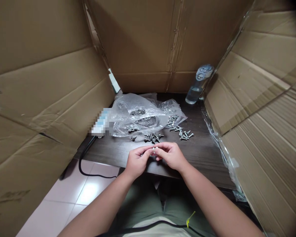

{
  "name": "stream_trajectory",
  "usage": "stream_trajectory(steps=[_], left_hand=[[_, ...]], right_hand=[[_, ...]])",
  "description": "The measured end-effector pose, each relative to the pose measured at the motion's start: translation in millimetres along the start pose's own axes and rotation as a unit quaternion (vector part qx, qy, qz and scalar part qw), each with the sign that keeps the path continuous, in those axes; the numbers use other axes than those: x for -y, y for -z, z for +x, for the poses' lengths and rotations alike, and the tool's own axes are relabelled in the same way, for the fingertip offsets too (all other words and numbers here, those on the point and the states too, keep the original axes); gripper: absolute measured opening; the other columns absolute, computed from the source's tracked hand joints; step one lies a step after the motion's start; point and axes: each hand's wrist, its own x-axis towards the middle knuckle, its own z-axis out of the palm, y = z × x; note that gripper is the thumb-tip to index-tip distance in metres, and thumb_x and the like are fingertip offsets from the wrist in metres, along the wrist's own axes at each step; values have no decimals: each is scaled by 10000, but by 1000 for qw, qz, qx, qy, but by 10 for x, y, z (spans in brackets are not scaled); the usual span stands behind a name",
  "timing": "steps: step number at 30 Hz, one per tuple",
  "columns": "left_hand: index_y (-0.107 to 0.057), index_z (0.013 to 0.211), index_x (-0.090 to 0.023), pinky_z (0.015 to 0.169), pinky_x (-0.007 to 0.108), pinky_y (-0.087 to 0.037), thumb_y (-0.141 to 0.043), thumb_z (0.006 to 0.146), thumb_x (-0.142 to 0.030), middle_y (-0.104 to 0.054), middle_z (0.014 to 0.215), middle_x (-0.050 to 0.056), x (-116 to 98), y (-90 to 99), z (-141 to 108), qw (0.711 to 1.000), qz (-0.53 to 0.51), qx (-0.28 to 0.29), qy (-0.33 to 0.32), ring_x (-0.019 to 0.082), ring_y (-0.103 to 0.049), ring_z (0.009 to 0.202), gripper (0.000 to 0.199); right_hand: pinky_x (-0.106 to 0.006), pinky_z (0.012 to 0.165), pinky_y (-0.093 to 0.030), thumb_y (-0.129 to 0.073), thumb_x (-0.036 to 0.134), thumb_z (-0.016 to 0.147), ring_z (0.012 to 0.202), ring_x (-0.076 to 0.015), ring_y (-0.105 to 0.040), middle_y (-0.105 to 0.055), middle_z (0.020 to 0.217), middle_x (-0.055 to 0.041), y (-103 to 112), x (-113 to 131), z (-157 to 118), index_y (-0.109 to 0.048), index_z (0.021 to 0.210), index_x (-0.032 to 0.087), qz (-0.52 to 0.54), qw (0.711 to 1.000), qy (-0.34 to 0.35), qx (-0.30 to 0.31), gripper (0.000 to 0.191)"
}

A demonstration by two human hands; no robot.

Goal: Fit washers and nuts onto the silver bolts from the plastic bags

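Observation:
Close to the table's near edge, my left hand [136, 162] and my right hand [173, 156] meet, fingertips almost touching. Both are closed in a pinch around a small silvery metal piece [154, 150], mostly covered by the fingers; its exact kind cannot be made out. Just beyond the fingers lies a cluster of darker metal bolts [152, 137]. To the right of it are several loose silver bolts [185, 135]. A large clear plastic bag [128, 105] lies open behind, with dark metal parts inside. A smaller clear bag [171, 107] beside it holds silver hardware.
Cardboard walls [143, 42] enclose the dark wooden table [202, 154] at left, back and right. A clear water bottle [193, 94] stands at the back right. At the left edge, a black cable [82, 161] hangs from a blurred white object [100, 123].

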Motion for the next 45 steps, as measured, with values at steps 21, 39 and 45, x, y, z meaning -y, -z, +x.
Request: stream_trajectory(steps=[21,39,45], left_hand=[[-747,847,-148,564,241,-485,-670,746,-318,-709,677,51,-9,9,-18,999,-13,-28,23,140,-609,589,212],[-735,894,-123,457,212,-411,-681,737,-352,-691,671,50,31,23,3,997,-48,-47,41,79,-492,449,282],[-739,883,-128,502,222,-447,-678,740,-339,-693,669,55,8,10,11,998,-43,-26,39,111,-556,520,262]], right_hand=[[-185,360,-371,-547,504,823,359,-84,-480,-518,471,31,3,-31,-3,-586,679,152,-86,996,-21,-26,382],[-190,357,-396,-633,505,756,382,-84,-518,-569,615,29,9,-31,9,-588,855,171,-17,999,-18,-24,351],[-207,414,-413,-727,410,680,418,-95,-524,-593,576,20,26,1,-3,-609,822,151,0,1000,-24,-6,319]])
